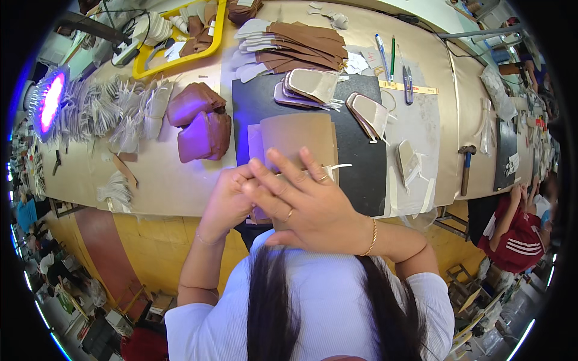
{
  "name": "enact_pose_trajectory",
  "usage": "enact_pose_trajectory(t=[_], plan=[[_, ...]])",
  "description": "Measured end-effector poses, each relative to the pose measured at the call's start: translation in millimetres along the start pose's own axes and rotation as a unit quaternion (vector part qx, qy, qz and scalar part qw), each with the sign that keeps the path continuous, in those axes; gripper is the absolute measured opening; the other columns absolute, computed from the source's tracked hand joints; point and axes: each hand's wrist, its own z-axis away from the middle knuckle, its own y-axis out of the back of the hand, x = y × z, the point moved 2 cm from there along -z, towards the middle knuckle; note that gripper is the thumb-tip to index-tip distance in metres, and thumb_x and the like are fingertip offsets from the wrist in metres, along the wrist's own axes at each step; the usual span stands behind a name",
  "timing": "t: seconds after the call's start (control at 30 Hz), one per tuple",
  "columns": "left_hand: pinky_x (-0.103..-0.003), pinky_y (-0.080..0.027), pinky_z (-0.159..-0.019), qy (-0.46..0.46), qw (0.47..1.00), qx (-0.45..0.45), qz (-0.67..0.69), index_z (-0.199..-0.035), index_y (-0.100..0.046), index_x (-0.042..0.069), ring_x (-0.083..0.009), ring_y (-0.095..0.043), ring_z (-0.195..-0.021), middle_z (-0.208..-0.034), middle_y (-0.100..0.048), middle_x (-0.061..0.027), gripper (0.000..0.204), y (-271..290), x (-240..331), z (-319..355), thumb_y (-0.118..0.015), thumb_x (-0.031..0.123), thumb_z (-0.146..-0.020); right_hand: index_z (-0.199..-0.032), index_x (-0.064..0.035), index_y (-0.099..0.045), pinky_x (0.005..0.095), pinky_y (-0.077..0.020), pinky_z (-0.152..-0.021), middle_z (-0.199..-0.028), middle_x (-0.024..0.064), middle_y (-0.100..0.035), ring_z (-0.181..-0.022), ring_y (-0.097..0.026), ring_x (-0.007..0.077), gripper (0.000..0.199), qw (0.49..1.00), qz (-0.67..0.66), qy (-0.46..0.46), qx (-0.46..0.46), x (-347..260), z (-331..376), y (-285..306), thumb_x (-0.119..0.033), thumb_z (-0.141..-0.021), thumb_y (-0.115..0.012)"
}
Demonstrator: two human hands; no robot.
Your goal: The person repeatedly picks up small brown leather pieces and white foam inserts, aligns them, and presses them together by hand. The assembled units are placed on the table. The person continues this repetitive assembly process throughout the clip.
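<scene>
Both hands are raised over the near edge of a black work mat (361, 174). My right hand (307, 201) is spread, palm down, with rings and a bracelet showing. Its fingertips reach across to my left hand (226, 201), whose fingers are curled closed; whatever they hold, if anything, is hidden. Beneath the hands lies a tan-brown panel (298, 132), with a white strip (343, 166) sticking out on its right side. Several pale, brown-edged pieces (310, 84) are stacked farther back on the mat, and a smaller stack (368, 114) sits to their right.
Brown and grey strips (301, 45) are piled at the back, beside a yellow tray (141, 66). Dark brown bundles (205, 132) lie left of the mat. On the right are scissors (408, 87), a ruler (426, 89) and a hammer (466, 168). A person in red (512, 237) works farther right.
</scene>
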Motion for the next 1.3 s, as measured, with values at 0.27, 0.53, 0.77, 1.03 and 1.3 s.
enact_pose_trajectory(t=[0.27, 0.53, 0.77, 1.03, 1.3], plan=[[-0.024, -0.053, -0.052, 0.118, 0.982, -0.058, 0.136, -0.088, -0.054, -0.003, -0.0168, -0.065, -0.057, -0.072, -0.066, -0.0126, 0.017, -2, 2, -3, -0.062, 0.011, -0.089, -0.148, -0.0091, -0.015, 0.05, -0.0028, -0.112, -0.152, 0.0186, -0.016, -0.141, -0.007, 0.0379, 0.088, 0.98, -0.125, -0.001, 0.154, 39, 38, -28, -0.069, -0.085, -0.032], [-0.023, -0.052, -0.05, 0.118, 0.983, -0.08, 0.112, -0.088, -0.053, -0.003, -0.0155, -0.064, -0.054, -0.072, -0.066, -0.0144, 0.013, -1, 10, -5, -0.059, 0.008, -0.089, -0.145, -0.0072, 0.014, 0.042, 0.003, -0.113, -0.154, 0.0161, 0.011, -0.142, 0.009, 0.0304, 0.105, 0.874, -0.425, -0.175, 0.16, 58, 74, -63, -0.08, -0.079, -0.022], [-0.02, -0.048, -0.048, 0.047, 0.993, -0.097, 0.056, -0.091, -0.06, -0.002, -0.0105, -0.062, -0.055, -0.071, -0.065, -0.0085, 0.014, -21, 32, -4, -0.065, 0.01, -0.087, -0.133, -0.0019, -0.044, 0.0292, -0.0402, -0.09, -0.107, 0.0088, -0.059, -0.1, -0.054, 0.0161, 0.067, 0.857, -0.409, -0.17, 0.263, 58, 52, 17, -0.033, -0.079, -0.071], [-0.022, -0.045, -0.062, -0.203, 0.862, 0.313, -0.344, -0.104, -0.066, 0.004, -0.0115, -0.057, -0.07, -0.085, -0.062, -0.0045, 0.019, 94, 30, -35, -0.062, 0.01, -0.087, -0.105, 0.0007, -0.064, 0.0241, -0.0457, -0.077, -0.093, 0.0044, -0.064, -0.085, -0.057, 0.0107, 0.024, 0.798, -0.307, -0.31, 0.416, 123, 64, 40, -0.015, -0.086, -0.066], [-0.031, -0.045, -0.079, -0.22, 0.78, 0.295, -0.506, -0.111, -0.064, 0.003, -0.0238, -0.055, -0.086, -0.097, -0.053, -0.0122, 0.027, 148, 9, -41, -0.063, 0.013, -0.085, -0.107, -0.0069, -0.065, 0.031, -0.0417, -0.089, -0.106, 0.0057, -0.063, -0.101, -0.055, 0.0193, 0.026, 0.834, -0.07, -0.393, 0.382, 176, 84, 19, -0.02, -0.085, -0.066]])
